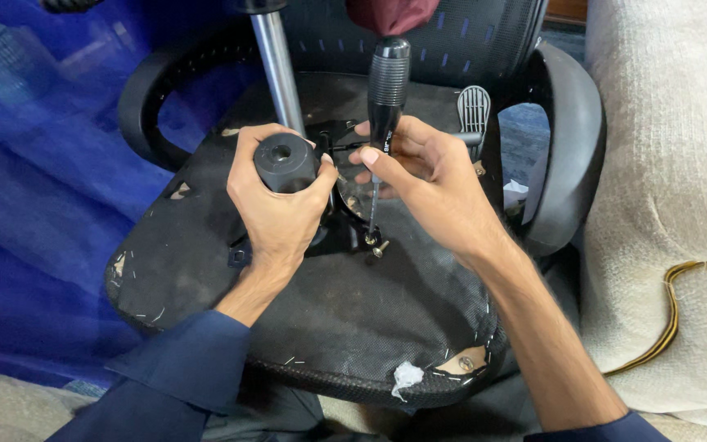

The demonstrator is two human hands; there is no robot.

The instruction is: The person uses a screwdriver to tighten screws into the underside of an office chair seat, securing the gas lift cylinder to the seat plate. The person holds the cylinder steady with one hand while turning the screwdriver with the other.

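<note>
Left hand (pixel 278 205): closed around a black cylindrical plastic knob (pixel 285 162), just left of the black metal seat plate (pixel 339 221).
Right hand (pixel 427 180): fingers pinched on a black ribbed-handle screwdriver (pixel 386 90), upright, tip at a small silver screw (pixel 380 245) on the plate's lower edge.
Seat: black fabric underside of an upturned office chair (pixel 337 311), carrying the plate at its middle.
Column: shiny steel gas cylinder (pixel 280 69), rising behind the plate.
Lever: grey paddle lever (pixel 473 110), right of the plate.
Armrests: black curved plastic armrests (pixel 570 131), either side.

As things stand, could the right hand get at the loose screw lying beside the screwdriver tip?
Probably yes. The right hand grips the screwdriver just above the loose screw, and nothing covers the screw; the hand would only need to free some fingers.
</note>
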